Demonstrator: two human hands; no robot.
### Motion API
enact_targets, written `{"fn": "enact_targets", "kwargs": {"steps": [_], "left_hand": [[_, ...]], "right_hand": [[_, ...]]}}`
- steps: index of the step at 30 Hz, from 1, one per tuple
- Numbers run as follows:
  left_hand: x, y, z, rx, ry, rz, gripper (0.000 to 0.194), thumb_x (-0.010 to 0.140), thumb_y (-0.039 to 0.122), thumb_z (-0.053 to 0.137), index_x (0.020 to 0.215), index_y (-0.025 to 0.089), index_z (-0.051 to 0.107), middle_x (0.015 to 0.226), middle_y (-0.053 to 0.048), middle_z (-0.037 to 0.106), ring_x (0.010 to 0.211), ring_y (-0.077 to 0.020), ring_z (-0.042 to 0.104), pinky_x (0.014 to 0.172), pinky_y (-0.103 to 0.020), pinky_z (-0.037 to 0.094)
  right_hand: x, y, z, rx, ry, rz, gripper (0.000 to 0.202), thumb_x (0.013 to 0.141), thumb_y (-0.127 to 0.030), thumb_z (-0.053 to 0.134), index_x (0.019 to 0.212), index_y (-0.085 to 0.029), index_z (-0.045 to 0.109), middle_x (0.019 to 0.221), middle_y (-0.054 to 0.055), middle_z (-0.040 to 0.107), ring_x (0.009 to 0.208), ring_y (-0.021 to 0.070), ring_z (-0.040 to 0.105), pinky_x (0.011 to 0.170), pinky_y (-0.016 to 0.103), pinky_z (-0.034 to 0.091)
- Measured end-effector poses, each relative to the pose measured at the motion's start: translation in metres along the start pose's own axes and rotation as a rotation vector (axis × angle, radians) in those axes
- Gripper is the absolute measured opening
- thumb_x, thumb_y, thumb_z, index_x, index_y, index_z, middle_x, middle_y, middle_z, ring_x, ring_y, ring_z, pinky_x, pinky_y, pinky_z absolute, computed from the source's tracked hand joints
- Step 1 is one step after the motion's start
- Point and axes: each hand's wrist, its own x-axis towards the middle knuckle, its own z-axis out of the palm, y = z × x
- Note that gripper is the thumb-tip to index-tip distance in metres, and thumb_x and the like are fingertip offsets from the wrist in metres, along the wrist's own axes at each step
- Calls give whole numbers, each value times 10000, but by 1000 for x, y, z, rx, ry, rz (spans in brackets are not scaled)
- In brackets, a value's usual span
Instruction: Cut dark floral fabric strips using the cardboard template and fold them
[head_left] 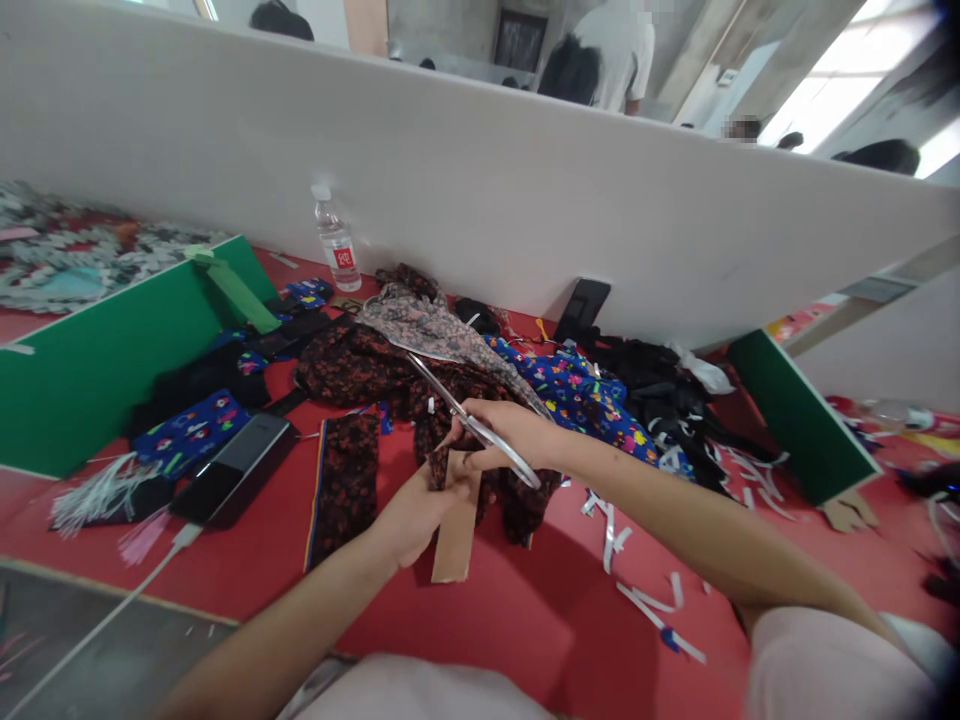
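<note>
My left hand (pixel 412 520) is closed on a strip of brown cardboard (pixel 454 545), with a bit of dark floral fabric pinched against it. Close above it, my right hand (pixel 514 430) grips silver scissors (pixel 435 380), whose blades point up and to the left, away from me. Part of my right hand's fingers hides behind the scissors and the cardboard. Dark red-and-black floral cloth (pixel 345 370) lies bunched behind both hands, its paler grey side (pixel 427 320) turned up. To the left, a flat cut piece of the same floral fabric (pixel 345 480) rests on the red tabletop (pixel 555 640).
A power bank (pixel 232 470) with a white cable sits at left. Green dividers (pixel 127 360) flank the work area. A water bottle (pixel 337 240) and a phone (pixel 583 308) stand by the white partition (pixel 480 190). Blue patterned fabric (pixel 577 390) and white scraps (pixel 607 535) lie right.
</note>
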Motion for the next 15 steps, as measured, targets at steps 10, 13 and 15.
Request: {"fn": "enact_targets", "kwargs": {"steps": [10,13,15], "left_hand": [[-5,8,-8,146,-257,-22,423,687,211,713,1096,178,611,1073,-70,678,984,-223,611,862,-320,440],[-7,13,-19,109,-370,-128,386,735,314,686,1077,145,625,1016,-96,696,916,-210,639,825,-309,469],[-7,14,-26,107,-389,-189,359,765,381,646,1008,116,656,931,-110,712,815,-193,657,773,-301,496]], "right_hand": [[-27,-21,-2,-175,91,82,328,672,-129,566,996,-183,559,740,-23,593,622,122,517,600,228,381],[-37,-13,-11,-66,152,98,310,668,-133,564,973,-177,535,726,-34,549,628,114,494,601,224,384],[-43,-5,-16,51,196,115,305,673,-157,565,973,-178,519,740,-33,541,652,117,497,615,229,394]]}}
